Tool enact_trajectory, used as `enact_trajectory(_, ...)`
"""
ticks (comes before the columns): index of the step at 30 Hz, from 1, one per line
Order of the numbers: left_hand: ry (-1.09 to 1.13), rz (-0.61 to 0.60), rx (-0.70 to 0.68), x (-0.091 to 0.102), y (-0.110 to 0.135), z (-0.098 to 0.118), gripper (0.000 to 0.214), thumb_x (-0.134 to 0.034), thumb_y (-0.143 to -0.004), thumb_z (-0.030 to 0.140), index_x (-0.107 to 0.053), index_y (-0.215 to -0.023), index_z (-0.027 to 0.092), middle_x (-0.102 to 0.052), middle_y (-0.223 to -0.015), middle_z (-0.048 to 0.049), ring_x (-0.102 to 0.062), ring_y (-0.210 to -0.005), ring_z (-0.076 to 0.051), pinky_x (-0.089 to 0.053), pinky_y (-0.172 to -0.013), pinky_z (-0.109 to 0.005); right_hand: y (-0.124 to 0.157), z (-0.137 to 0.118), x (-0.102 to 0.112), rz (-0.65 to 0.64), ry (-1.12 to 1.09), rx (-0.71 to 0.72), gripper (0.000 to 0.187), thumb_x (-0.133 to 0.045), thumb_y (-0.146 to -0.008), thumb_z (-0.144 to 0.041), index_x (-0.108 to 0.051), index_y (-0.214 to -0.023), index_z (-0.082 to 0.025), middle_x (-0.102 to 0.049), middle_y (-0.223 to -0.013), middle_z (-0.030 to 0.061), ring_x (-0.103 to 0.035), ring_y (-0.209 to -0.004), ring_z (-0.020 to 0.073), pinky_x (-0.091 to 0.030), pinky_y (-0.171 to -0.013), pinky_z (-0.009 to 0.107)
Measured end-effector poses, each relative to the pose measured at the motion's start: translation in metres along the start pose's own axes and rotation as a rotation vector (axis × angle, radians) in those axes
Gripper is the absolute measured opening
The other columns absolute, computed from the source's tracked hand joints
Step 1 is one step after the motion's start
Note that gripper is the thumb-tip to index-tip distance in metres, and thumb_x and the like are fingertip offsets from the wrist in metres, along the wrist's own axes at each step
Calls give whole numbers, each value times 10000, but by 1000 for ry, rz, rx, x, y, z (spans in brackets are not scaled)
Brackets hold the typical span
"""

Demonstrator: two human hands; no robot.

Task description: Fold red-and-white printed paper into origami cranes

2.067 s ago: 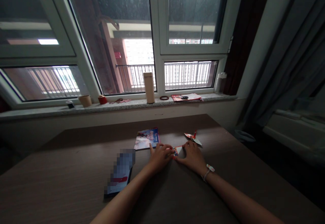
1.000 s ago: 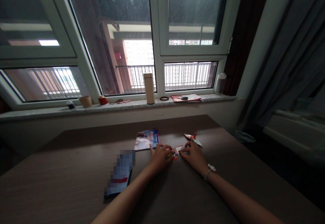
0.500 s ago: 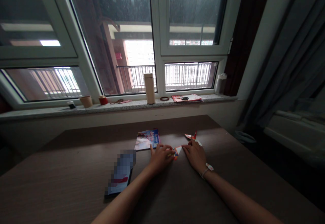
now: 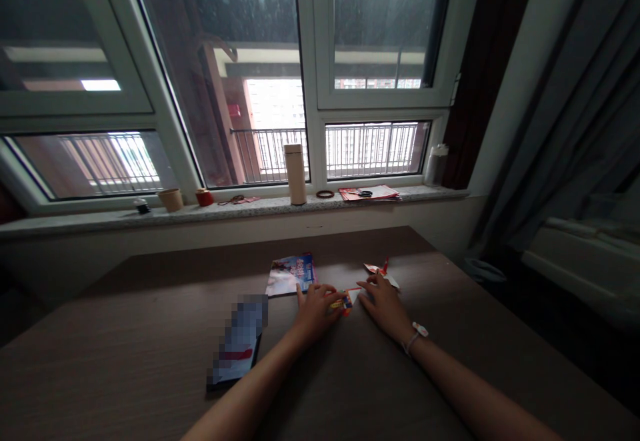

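On the brown table lies a small piece of folded paper, white with red, yellow and blue print. My left hand presses its fingers on the printed left part, holding it against the tabletop. At the right end, my right hand has its thumb and index fingertips at the paper's edge; the exact grip is small and partly hidden. Just beyond the right hand's fingers sits a folded paper crane, red and white, partly covered by that hand. A bracelet circles my right wrist.
A blue and pink printed sheet lies beyond my left hand. A phone or tablet with a blurred screen lies left of my left forearm. On the sill stand a cream flask, a cup, and red papers with scissors.
My right hand has shifted slightly and its fingers have changed position at the paper's edge. More of the printed side and a red edge now show. My left hand stays nearly still.
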State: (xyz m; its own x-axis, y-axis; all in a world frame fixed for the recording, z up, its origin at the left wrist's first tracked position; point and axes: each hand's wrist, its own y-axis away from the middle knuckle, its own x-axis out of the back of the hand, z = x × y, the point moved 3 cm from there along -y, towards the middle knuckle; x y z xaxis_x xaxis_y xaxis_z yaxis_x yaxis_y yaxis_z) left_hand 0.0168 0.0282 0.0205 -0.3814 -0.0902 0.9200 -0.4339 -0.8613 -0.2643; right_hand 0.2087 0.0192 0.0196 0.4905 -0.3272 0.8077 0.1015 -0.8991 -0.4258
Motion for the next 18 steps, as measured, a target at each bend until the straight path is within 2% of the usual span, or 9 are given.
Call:
enact_trajectory(3,15,5,-5,2,0,1,342,-603,-859,396,-602,-1199,422,-611,-1213,-1,-429,-1190,-295,-70,-1080,-678,1,-2,-2,-9,-74,83,332,-513,-891,-279,-632,-1198,-241,-545,-1200,95,-484,-1154,231,-375,-1026,376)
enact_trajectory(8,41,26,-36,4,0,3,406,-645,-834,370,-579,-1232,413,-615,-1232,-1,-434,-1188,-278,-66,-1094,-658,1,-4,-5,-45,-119,112,333,-504,-910,-320,-623,-1209,-235,-549,-1212,91,-454,-1188,226,-353,-1054,381)
enact_trajectory(13,78,15,-77,6,1,5,405,-647,-832,348,-585,-1228,405,-627,-1229,10,-436,-1185,-267,-50,-1111,-632,-1,-3,-3,-105,-177,78,243,-519,-903,-359,-711,-1011,-256,-576,-1146,63,-471,-1163,207,-354,-1044,363)
enact_trajectory(18,97,25,-101,8,1,6,405,-651,-822,286,-602,-1209,399,-635,-1220,9,-445,-1187,-270,-57,-1118,-618,-3,4,-5,-83,-300,40,184,-591,-850,-350,-723,-850,-222,-594,-1096,62,-499,-1112,202,-383,-998,339)
